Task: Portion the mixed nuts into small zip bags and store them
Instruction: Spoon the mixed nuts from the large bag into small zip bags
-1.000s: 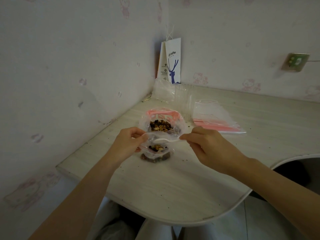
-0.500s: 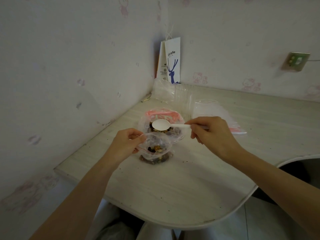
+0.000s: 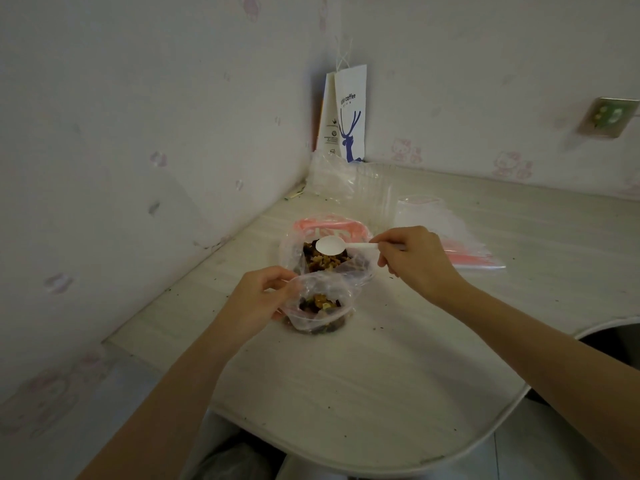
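A small clear zip bag (image 3: 320,306) with some mixed nuts in it stands open on the pale table (image 3: 363,375). My left hand (image 3: 258,299) pinches its left rim. Just behind it sits a larger clear bag (image 3: 294,251) with a pink zip top, holding the mixed nuts (image 3: 325,261). My right hand (image 3: 415,261) grips the handle of a white plastic spoon (image 3: 330,245). The spoon's bowl looks empty and hovers over the nuts in the larger bag.
A stack of flat zip bags (image 3: 460,251) with pink strips lies right of my right hand. Clear plastic packaging (image 3: 346,178) and a white paper coffee bag (image 3: 349,116) stand in the wall corner. The table's curved front edge (image 3: 450,459) is near me.
My right hand lifted the spoon out of the small bag and carried it back over the larger bag. My left hand kept hold of the small bag's rim.
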